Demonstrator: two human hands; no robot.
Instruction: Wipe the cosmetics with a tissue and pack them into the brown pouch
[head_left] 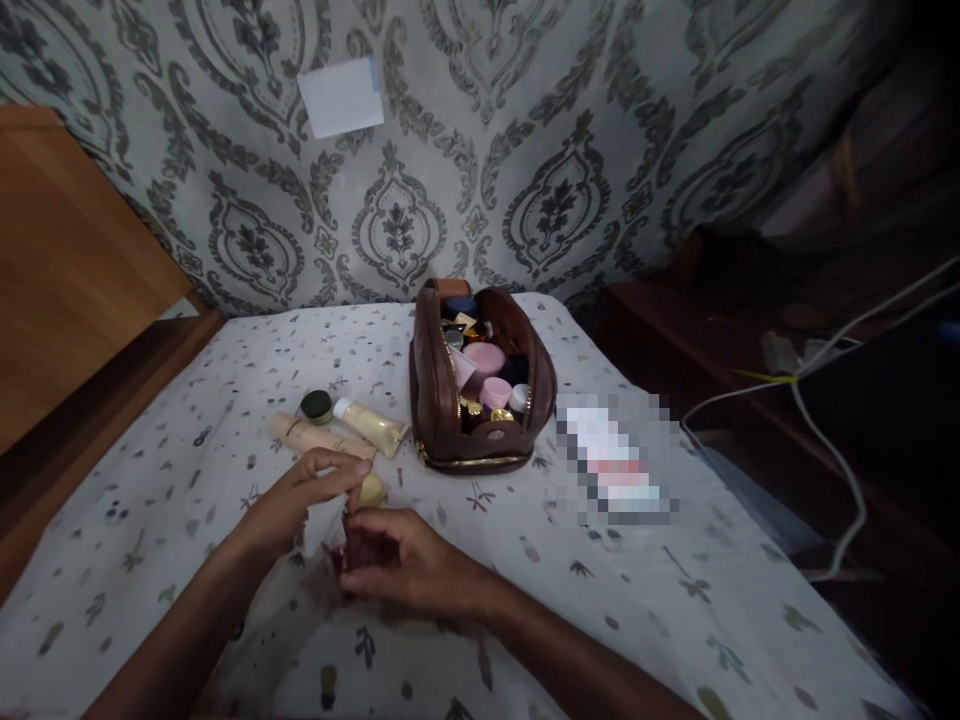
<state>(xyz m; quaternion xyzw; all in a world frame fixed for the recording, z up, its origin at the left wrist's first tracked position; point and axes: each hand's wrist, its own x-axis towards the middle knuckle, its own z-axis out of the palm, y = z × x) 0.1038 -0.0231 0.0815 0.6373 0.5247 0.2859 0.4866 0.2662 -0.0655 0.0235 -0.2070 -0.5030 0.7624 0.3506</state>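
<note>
My right hand (409,560) is wrapped round a small dark red object (337,558), partly hidden by the fingers. Just above it, my left hand (315,490) has its fingertips close together near the top of that object; whether they grip anything is unclear. A small round yellow item (371,489) shows beyond the fingers. Behind my hands lie a peach tube (300,432), a pale yellow tube with a white cap (373,425) and a dark-lidded jar (316,405). An open brown bag (436,400) stands to their right, holding several jars and bottles, among them a pink-lidded jar (484,359).
A pixelated flat item (619,465) lies right of the bag on the patterned sheet (525,620). Wooden furniture (82,230) stands at the left. White cables (832,455) hang at the right, and a patterned wall (472,180) rises behind.
</note>
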